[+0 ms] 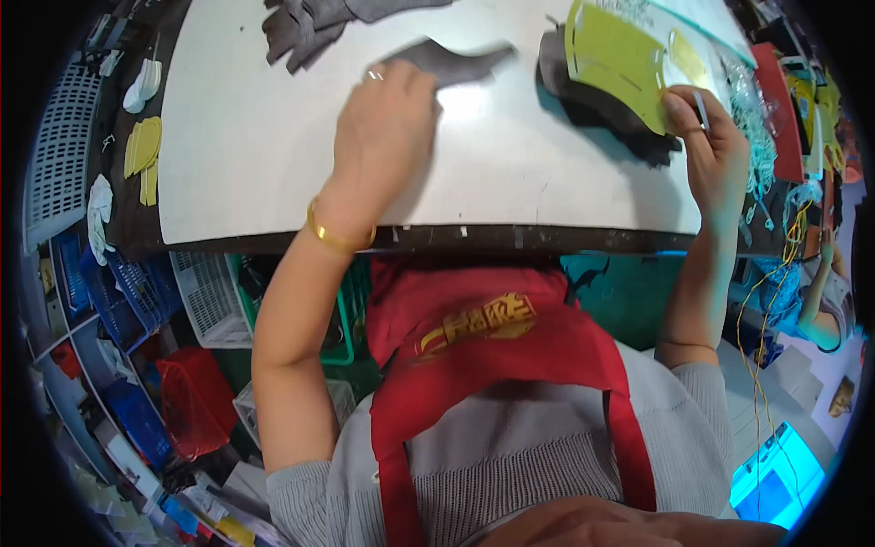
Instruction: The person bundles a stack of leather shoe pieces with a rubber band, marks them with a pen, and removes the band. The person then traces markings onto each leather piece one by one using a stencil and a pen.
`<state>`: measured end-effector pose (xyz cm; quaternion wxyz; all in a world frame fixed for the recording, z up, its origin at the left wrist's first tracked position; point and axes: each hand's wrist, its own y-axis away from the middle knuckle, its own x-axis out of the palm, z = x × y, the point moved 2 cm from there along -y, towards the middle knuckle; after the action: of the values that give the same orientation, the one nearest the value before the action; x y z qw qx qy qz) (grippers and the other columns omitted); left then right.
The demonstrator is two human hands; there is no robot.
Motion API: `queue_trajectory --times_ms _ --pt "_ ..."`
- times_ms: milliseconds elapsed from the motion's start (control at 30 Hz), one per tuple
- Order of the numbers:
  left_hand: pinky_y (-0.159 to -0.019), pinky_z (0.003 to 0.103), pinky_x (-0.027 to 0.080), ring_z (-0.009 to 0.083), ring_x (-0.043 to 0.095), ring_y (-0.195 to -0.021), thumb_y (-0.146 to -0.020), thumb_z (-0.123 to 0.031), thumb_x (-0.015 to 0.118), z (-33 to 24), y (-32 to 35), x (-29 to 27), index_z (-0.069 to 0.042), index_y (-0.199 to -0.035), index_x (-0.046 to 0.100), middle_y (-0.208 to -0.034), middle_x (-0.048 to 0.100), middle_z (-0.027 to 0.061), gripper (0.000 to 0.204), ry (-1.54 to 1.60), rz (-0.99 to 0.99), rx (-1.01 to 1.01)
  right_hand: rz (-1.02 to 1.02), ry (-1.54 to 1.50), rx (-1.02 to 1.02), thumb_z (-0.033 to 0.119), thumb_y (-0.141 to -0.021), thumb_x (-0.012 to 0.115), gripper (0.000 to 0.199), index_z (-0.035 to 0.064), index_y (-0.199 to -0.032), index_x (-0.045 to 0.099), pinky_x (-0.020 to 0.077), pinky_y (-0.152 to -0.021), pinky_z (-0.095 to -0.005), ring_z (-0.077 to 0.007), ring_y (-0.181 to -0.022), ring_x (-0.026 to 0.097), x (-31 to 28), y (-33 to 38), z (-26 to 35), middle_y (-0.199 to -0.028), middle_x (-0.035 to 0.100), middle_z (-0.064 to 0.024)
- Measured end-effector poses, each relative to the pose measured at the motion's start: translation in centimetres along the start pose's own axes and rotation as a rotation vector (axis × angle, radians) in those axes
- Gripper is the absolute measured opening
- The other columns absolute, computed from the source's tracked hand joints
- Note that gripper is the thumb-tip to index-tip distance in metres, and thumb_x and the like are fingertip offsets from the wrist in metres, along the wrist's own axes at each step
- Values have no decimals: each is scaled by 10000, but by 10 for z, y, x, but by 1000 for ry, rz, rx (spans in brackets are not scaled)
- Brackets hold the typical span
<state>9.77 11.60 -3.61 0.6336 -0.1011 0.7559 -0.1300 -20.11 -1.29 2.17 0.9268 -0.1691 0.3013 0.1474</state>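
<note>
Fingers of L hand (383, 118) lie flat, palm down, pinning a dark grey curved fabric cut piece (456, 62) to the white worktable board (255, 137); nothing gripped, just pressed so it won't slide, I'd judge. R hand (711, 146) is pinched shut round a thin silver pen-like tool (700, 111), tip near the yellow-green plastic pattern template (615, 59), which lies on a stack of dark fabric pieces (602, 114) at the table's far right, prob. as a tracing guide. More grey cut pieces (305, 27) sit at the far edge. Gold bangle (333, 239) on L wrist; red apron (492, 356) below.
</note>
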Motion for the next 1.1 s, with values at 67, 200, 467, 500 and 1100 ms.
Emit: queue_trajectory --times_ms 67,200,467,500,1100 --pt "-785 405 506 309 619 -922 -793 -46 687 -29 37 -13 -44 -1019 659 -994 641 110 228 88 39 94 117 -50 -50 162 -978 666 181 21 -1080 716 499 -680 -221 -54 -745 606 19 16 22 -820 689 5" --pt "-758 378 528 277 636 -892 -751 16 699 -50 70 -20 -21 -989 691 -950 642 84 241 240 -139 84 485 -80 -74 156 -936 694 174 25 -1044 731 523 -639 -261 -136 -676 673 76 20 28 -785 708 -99" --pt "-762 350 578 284 666 -954 -747 -33 665 -46 87 -10 9 -998 679 -987 663 109 254 252 -229 14 568 -41 39 210 -912 706 205 19 -976 743 536 -637 -305 -213 -662 700 106 34 31 -765 715 -133" --pt "-757 345 583 287 667 -958 -748 -33 664 -46 87 -10 12 -1002 680 -994 666 113 259 254 -219 19 567 -8 58 224 -910 712 206 28 -964 744 537 -632 -311 -224 -667 706 106 37 36 -780 722 -136" --pt "-624 283 546 192 591 -828 -763 -97 643 -58 62 -24 -131 -1196 684 -952 597 2 436 -67 117 220 443 95 -34 186 -825 772 197 48 -931 680 535 -636 -358 -276 -729 712 81 44 18 -812 715 -113"
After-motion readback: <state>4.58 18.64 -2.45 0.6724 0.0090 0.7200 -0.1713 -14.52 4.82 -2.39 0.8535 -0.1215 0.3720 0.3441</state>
